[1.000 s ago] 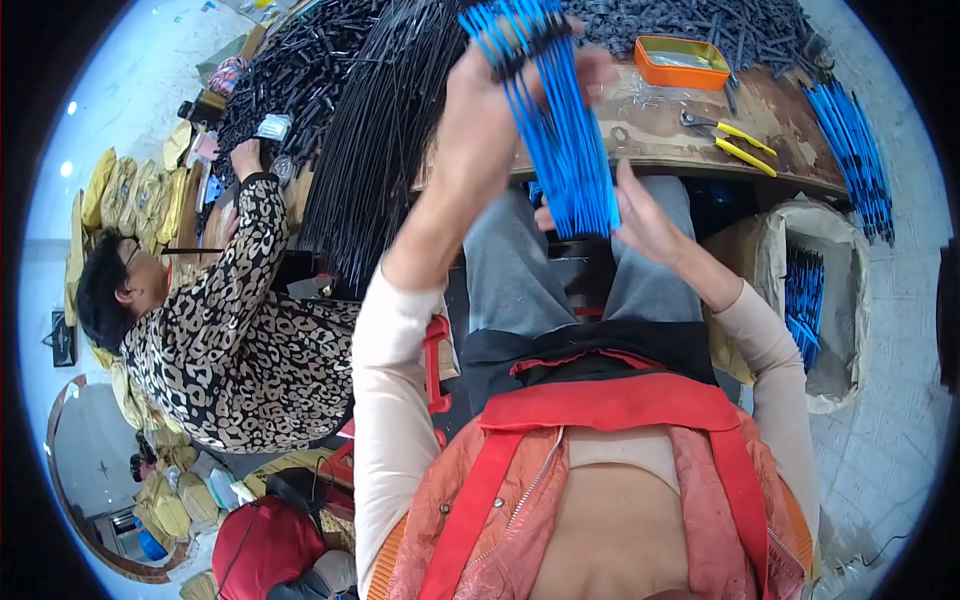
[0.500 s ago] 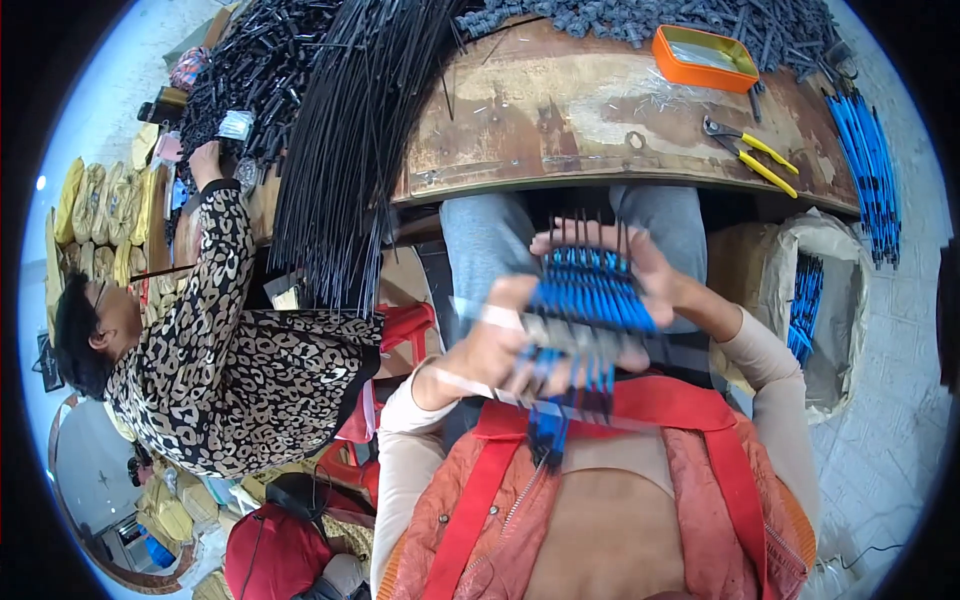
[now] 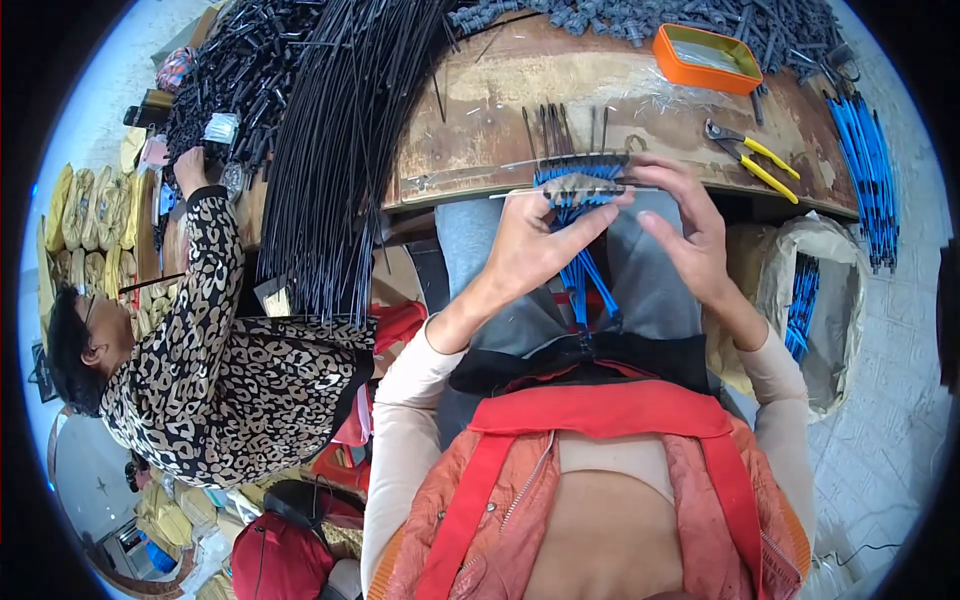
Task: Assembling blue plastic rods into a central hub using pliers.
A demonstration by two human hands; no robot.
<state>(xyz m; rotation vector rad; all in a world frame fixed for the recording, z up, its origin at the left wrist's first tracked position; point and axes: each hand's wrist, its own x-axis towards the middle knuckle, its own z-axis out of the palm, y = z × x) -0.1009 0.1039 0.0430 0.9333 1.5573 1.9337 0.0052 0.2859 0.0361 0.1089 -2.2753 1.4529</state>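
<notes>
A bundle of thin blue and black rods is in my left hand, held just in front of the table edge. The left fingers and thumb wrap round its middle, and the dark tips of several rods stick up over the tabletop. A thin pale strip lies across the bundle and sticks out on both sides. Beside the bundle's right end is my right hand, its thumb apart from its curved fingers. The upper right fingertips reach the bundle's far edge; whether they touch it, I cannot tell.
On the worn wooden table lie long black rods, grey plastic parts, an orange tin and yellow-handled cutters. Blue rods overhang its right end. A paper-lined bin stands right; a co-worker sits left.
Both hands have moved up and away from my chest toward the table edge, carrying the bundle. The right hand has come off the bundle's side and its fingers have spread.
</notes>
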